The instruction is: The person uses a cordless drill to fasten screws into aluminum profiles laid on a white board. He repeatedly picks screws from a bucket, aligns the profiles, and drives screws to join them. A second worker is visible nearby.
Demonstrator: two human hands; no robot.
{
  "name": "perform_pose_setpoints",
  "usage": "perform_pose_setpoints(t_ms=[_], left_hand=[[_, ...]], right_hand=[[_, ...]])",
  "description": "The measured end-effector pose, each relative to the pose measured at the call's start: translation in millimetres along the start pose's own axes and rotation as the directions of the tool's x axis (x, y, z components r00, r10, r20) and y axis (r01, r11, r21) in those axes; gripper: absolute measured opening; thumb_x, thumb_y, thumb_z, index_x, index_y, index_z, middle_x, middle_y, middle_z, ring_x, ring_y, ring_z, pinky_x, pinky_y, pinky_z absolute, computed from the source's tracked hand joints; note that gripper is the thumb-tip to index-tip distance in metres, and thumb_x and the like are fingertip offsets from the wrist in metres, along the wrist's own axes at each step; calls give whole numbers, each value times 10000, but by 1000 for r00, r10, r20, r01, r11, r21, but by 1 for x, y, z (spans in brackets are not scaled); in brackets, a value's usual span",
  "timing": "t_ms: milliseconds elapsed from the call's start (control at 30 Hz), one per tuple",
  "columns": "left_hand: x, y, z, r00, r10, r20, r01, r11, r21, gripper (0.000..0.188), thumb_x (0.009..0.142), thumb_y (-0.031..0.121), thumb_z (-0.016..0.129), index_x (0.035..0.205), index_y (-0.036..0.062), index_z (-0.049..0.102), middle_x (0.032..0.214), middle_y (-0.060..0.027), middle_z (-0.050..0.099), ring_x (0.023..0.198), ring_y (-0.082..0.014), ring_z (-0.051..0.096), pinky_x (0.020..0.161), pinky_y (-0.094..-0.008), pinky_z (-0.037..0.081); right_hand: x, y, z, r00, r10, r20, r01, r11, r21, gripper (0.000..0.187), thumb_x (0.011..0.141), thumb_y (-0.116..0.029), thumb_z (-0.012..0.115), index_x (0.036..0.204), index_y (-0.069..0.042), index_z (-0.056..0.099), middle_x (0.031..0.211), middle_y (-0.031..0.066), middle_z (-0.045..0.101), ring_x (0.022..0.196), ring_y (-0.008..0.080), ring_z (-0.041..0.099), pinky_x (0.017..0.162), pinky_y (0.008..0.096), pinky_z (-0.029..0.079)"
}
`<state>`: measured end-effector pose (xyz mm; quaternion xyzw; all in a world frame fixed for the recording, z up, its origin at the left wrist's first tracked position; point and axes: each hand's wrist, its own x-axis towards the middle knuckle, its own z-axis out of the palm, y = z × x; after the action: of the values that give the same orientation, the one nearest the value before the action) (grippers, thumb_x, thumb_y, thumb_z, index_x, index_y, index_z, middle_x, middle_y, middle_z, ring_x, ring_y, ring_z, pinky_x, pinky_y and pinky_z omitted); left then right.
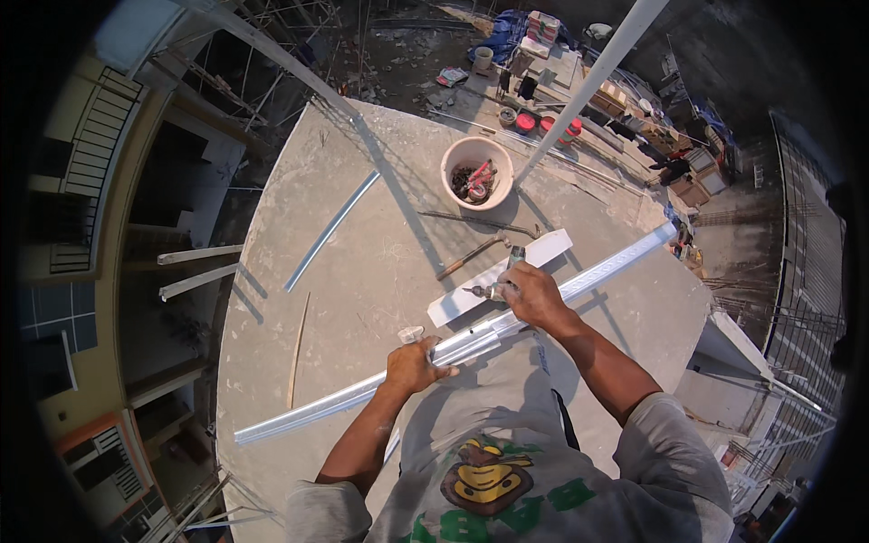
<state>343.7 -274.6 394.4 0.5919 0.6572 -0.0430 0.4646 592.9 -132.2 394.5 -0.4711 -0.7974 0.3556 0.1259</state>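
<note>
A long silvery metal channel [615, 264] lies slantwise across in front of me, with overlapping pieces near its middle. My left hand [415, 366] is closed around the channel left of that overlap, thumb toward the right. Just above the channel, my right hand [534, 294] grips a cordless drill [493, 291] whose bit points left. Under and beyond the drill rests a white rectangular block [549, 247]. Farther off, a hammer [469, 257] with a wooden handle lies on the concrete slab [380, 244].
A pale bucket [477, 172] with tools in it stands beyond the hammer, near a slanting pole [588, 90]. A thin metal strip [331, 231] and a wooden stick [299, 351] lie to the left. The slab's edge drops off at the left, with buildings below.
</note>
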Motion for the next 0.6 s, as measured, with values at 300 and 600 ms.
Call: perform_pose_setpoints(t_ms=[300, 600], left_hand=[[76, -70, 88, 997, -38, -72, 31, 995, -90, 669, 698, 509, 833, 1234, 151, 654, 921, -173, 727, 916, -328, 700, 871, -432, 531], [148, -137, 100, 987, -129, -97, 45, 800, -599, 588, 695, 308, 872, 1145, -22, 686, 954, -111, 718, 883, -196, 668, 815, -335, 524]], right_hand=[[-121, 8, 156, 858, 514, -21, -422, 725, 544, 126, 919, -37, 604, 1019, -11, 675, 868, 94, 670, 773, 145, 640, 715, 300, 512], [-93, 163, 265, 893, 444, -68, -411, 869, 274, 211, 820, -32, 634, 1030, -48, 639, 986, 177, 694, 934, 379, 674, 801, 418, 538]])
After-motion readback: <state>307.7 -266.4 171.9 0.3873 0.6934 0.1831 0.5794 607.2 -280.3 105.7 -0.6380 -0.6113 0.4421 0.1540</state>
